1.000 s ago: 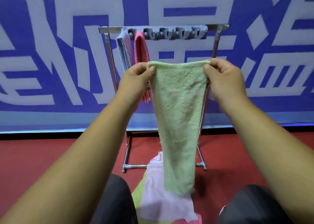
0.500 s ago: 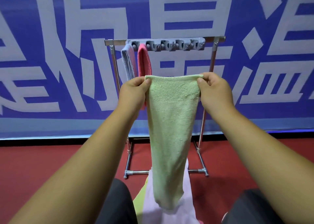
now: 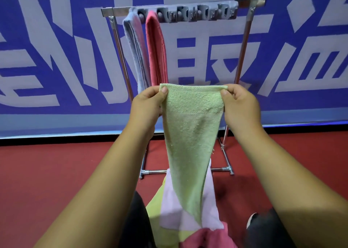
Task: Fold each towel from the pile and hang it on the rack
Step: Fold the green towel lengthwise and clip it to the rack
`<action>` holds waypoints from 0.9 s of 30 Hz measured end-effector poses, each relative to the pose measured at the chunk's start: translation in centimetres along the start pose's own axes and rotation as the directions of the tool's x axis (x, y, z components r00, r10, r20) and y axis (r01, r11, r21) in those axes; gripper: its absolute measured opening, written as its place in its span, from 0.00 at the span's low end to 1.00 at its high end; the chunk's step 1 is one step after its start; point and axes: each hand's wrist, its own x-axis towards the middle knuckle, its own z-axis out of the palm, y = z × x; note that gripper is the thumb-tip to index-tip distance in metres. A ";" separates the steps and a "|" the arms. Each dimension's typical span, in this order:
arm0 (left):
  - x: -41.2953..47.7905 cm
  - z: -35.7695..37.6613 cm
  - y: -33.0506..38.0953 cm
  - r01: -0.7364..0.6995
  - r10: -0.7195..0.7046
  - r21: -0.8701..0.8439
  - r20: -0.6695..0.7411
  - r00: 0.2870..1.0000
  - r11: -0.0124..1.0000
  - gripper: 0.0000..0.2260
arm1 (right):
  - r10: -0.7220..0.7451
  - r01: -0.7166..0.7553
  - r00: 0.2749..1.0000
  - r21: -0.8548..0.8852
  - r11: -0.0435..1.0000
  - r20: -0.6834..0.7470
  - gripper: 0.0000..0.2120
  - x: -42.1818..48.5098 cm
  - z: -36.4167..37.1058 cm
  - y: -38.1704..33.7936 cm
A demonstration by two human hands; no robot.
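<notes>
Both hands [image 3: 194, 104] hold green towel [image 3: 190, 134] hanging vertically.

The green towel [image 3: 190, 134] I'm holding up is looped terry cloth, matt and nubbly, with a flatter woven band near its top edge. The rack [image 3: 243, 46] ahead of me is shiny metal tubing, chrome-bright at the feet, and its grey clip strip [image 3: 195, 13] looks like dull moulded plastic. The grey towel [image 3: 134, 46] and the pink towel [image 3: 156, 48] hung there are the same rough terry. The pile [image 3: 188, 215] below shows soft matt cloth. The red floor [image 3: 56, 172] reads as fine, matt carpet, and the blue backdrop [image 3: 56, 50] as smooth printed sheet.
</notes>
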 end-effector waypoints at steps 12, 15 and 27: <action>2.7 1.3 -10.4 0.116 -0.120 -0.078 -0.044 0.992 0.990 0.06 | 0.172 -0.174 0.985 0.102 0.980 0.026 0.08 0.1 4.5 9.8; 3.8 1.9 -11.6 0.158 -0.161 -0.080 -0.031 0.986 0.984 0.06 | 0.203 -0.206 0.979 0.144 0.968 0.034 0.08 1.1 5.4 10.5; 5.2 5.2 -13.7 0.234 -0.237 -0.100 -0.018 0.971 0.967 0.08 | 0.252 -0.263 0.964 0.205 0.943 0.082 0.07 2.3 8.1 12.2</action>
